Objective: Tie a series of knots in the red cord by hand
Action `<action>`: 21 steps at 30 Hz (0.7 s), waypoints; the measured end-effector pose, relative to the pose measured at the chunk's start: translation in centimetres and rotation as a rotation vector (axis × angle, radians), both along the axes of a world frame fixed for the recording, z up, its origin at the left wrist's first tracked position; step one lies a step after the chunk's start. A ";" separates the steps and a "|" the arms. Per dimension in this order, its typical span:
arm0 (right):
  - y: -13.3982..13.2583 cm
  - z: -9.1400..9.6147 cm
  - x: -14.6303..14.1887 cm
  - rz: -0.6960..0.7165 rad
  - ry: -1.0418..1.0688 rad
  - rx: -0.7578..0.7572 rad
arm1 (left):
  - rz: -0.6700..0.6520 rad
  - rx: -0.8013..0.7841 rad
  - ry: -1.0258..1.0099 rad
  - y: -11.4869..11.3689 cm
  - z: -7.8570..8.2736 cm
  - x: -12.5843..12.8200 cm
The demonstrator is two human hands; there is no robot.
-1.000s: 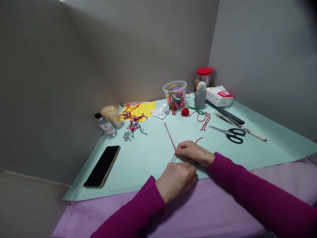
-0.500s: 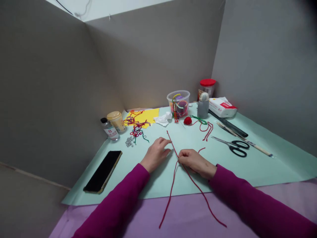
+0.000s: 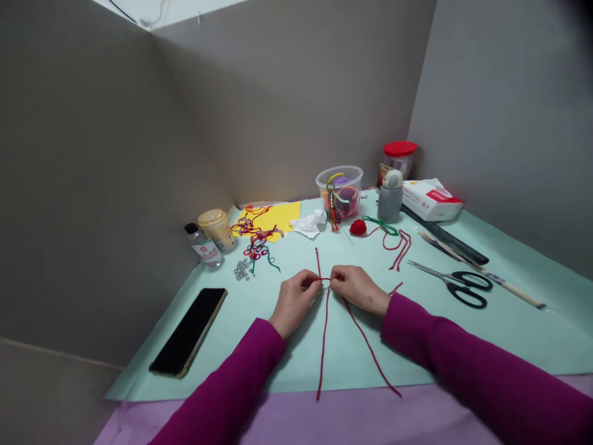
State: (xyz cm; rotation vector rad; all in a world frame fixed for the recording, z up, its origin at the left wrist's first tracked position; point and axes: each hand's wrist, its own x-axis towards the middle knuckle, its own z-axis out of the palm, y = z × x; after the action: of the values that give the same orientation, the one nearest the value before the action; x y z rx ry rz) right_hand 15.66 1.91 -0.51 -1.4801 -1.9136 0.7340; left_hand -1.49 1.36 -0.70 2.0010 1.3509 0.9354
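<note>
The person's left hand and right hand meet above a mint-green paper sheet, each closed to a fingertip pinch on a red cord at the point where its strands cross. One short end of the cord stands up past the fingertips, while two long strands run toward the person and end near the sheet's front edge. Beyond the hands, a clear plastic tub holds a jumble of colored cords, with a braided tassel hanging down its front. To its right stands a glass jar with a red lid, its contents hard to make out, beside a gray bottle and a white packet of tissues. On the far left are a small clear bottle marked "B" and a cup with a beige lid. Black-handled scissors lie on the right, and a smartphone lies face up on the left.
</note>
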 end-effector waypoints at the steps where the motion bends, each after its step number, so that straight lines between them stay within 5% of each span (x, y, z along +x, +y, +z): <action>1: 0.4 0.0 -0.2 0.006 -0.008 0.003 | 0.018 -0.061 -0.049 0.1 -0.1 0.0; 7: 1.2 -0.4 -1.3 0.070 -0.075 0.028 | 0.082 -0.407 -0.422 0.9 -0.2 0.2; 17: 1.4 -0.6 -1.9 0.130 -0.162 0.072 | 0.138 -0.437 -0.469 0.8 0.4 0.0; 21: 2.0 -0.6 -2.1 0.163 -0.125 0.021 | 0.027 -0.505 -0.546 0.5 1.4 -0.1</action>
State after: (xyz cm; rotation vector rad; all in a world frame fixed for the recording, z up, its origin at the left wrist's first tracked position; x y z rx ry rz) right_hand 13.59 3.89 -1.07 -1.3988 -2.1495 0.7052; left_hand -1.61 1.91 0.66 1.2367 1.1531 0.9448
